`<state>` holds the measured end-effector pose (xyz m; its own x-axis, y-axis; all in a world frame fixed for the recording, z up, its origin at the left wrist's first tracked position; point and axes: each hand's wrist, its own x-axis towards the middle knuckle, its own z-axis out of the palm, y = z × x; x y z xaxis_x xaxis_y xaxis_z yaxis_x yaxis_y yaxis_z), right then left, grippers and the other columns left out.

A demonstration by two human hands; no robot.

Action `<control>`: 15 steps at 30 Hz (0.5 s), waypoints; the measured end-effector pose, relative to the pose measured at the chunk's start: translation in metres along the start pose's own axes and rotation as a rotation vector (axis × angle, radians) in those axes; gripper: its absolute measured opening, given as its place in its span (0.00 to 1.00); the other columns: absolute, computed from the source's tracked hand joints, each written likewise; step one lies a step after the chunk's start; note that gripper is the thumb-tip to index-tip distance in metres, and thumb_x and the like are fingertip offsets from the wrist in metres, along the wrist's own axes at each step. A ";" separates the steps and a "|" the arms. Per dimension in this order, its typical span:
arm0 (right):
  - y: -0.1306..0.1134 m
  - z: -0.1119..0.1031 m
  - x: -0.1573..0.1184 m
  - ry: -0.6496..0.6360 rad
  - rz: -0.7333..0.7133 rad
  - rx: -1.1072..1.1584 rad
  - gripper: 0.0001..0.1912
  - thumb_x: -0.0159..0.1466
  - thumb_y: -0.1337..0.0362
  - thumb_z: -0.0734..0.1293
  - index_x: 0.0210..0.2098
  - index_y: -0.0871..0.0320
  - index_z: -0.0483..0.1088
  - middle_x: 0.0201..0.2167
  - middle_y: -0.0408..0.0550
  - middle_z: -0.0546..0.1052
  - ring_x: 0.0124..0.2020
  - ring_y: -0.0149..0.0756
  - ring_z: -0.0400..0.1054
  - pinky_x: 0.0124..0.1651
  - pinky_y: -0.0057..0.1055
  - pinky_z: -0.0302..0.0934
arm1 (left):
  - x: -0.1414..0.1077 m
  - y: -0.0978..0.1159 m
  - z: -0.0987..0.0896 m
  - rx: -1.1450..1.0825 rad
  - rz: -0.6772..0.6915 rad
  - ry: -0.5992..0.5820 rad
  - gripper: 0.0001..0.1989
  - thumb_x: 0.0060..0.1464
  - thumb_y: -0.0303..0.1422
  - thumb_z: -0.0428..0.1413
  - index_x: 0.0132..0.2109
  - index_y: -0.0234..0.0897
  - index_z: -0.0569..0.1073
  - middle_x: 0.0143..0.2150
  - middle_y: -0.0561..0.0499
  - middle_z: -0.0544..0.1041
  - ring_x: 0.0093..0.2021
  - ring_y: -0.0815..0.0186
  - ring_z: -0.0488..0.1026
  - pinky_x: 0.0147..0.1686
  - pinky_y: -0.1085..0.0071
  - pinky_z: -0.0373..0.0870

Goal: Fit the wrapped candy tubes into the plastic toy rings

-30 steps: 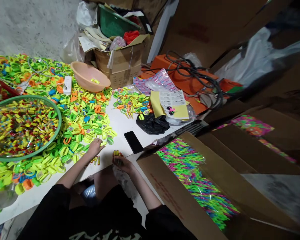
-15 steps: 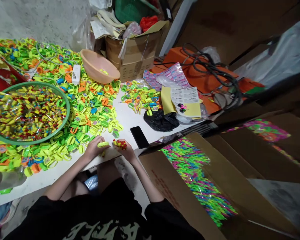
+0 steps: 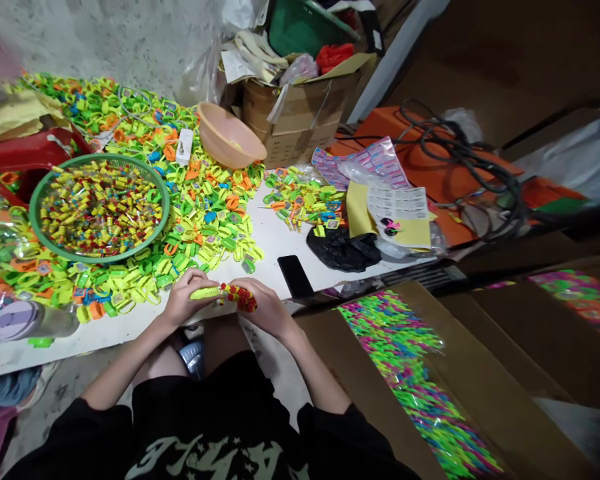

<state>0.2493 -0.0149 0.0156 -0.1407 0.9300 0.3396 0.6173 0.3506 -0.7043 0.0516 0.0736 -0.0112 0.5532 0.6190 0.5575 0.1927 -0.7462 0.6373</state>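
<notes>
Near the table's front edge, my left hand [image 3: 181,301] is closed on a yellow-green toy watch [image 3: 203,293]. My right hand [image 3: 269,312] grips a bunch of small red and yellow plastic pieces [image 3: 243,300]. The two hands are close together, and the watch's right end meets the pieces or overlaps them; which, I cannot tell. Loose toy watches [image 3: 220,230] in yellow, green, orange and blue lie heaped beyond my left hand. To the left, a green basket [image 3: 166,207] holds many more small yellow and red pieces.
A black phone [image 3: 295,277] lies right of my hands, with a black plastic bag [image 3: 343,250] behind it. Farther back stand a peach bowl [image 3: 230,137] and a cardboard box [image 3: 305,117]. An open carton [image 3: 350,373] of colourful bagged items is at right; a lidded cup [image 3: 35,321] is at left.
My hands have come together, bringing the red and yellow pieces up to the toy watch. The camera view has swung left, so the table's things appear farther right.
</notes>
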 end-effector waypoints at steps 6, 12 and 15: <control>-0.024 -0.004 0.005 -0.034 -0.062 -0.068 0.20 0.55 0.74 0.63 0.47 0.55 0.68 0.44 0.50 0.76 0.48 0.40 0.69 0.51 0.34 0.62 | -0.004 0.011 -0.010 -0.047 -0.033 0.073 0.10 0.49 0.36 0.62 0.40 0.38 0.74 0.39 0.49 0.73 0.40 0.66 0.72 0.41 0.68 0.71; -0.024 0.008 0.003 -0.006 0.030 0.139 0.27 0.50 0.76 0.62 0.49 0.53 0.68 0.47 0.46 0.75 0.49 0.37 0.69 0.53 0.33 0.62 | -0.011 0.014 -0.014 0.031 -0.169 -0.036 0.19 0.54 0.36 0.58 0.52 0.39 0.67 0.45 0.47 0.75 0.45 0.64 0.73 0.44 0.68 0.71; -0.020 0.021 0.000 0.062 0.069 0.285 0.26 0.51 0.76 0.63 0.49 0.54 0.68 0.49 0.46 0.75 0.51 0.37 0.69 0.54 0.33 0.61 | -0.013 0.015 -0.014 -0.024 -0.068 -0.097 0.11 0.59 0.33 0.53 0.49 0.40 0.69 0.45 0.47 0.75 0.46 0.65 0.72 0.46 0.68 0.69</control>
<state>0.2204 -0.0195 0.0163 -0.0524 0.9473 0.3161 0.3806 0.3116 -0.8707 0.0358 0.0575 -0.0017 0.6151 0.6408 0.4593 0.2137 -0.6962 0.6853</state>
